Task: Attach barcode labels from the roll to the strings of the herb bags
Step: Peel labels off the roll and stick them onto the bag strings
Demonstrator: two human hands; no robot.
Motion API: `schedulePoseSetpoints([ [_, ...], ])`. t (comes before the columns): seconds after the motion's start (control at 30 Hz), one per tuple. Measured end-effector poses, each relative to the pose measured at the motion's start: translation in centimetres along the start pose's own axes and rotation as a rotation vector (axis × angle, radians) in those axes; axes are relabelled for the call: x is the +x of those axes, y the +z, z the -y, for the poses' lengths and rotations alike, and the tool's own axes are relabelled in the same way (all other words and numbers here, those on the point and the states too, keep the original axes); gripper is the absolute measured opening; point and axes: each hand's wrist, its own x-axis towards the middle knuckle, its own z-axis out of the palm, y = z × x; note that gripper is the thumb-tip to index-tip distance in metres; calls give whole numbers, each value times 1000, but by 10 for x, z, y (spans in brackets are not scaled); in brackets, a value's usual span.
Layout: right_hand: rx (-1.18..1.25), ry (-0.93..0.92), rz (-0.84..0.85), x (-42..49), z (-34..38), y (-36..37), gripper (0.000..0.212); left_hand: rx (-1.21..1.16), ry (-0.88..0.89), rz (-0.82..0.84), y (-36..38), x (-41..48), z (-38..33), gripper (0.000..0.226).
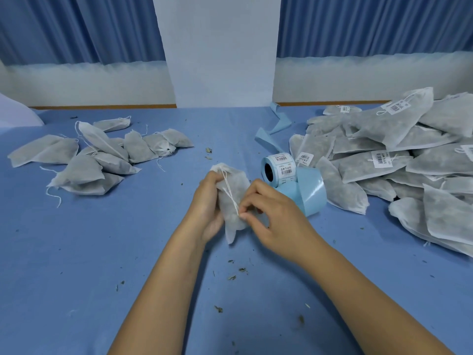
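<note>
I see the left hand (208,201), its fingers curled round a bag (239,180) near the middle of the tabletop (102,252). The right hand (276,216) pinches the string (229,192) between thumb and forefinger fingers. The roll (285,165) sits just beyond the right hand. Unlabelled bags (89,155) lie toward the left edge, and labelled bags (409,155) are heaped at the right edge.

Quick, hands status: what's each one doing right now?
Left hand: closed around the herb bag.
Right hand: pinching that bag's string.
</note>
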Motion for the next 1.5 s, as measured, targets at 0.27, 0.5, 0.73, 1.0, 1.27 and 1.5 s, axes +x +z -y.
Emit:
schedulePoseSetpoints([
  [0.27,130,113,33,7,-5,-14,5,303,193,132,-4,-1,0,83],
  [0.5,-196,717,158,-5,-60,-97,48,736,585,-83,3,-3,3,56],
  [0.73,-14,833,289,-11,-80,-76,54,770,705,-97,10,-4,13,45],
  [1.0,187,608,176,-7,-67,-82,15,791,884,-82,11,-1,17,34],
  [1.27,499,494,-7,4,-45,-68,9,865,1152,65,10,4,23,14],
  [1.5,815,632,-63,7,-45,-52,25,872,1129,125,14,7,32,7],
])
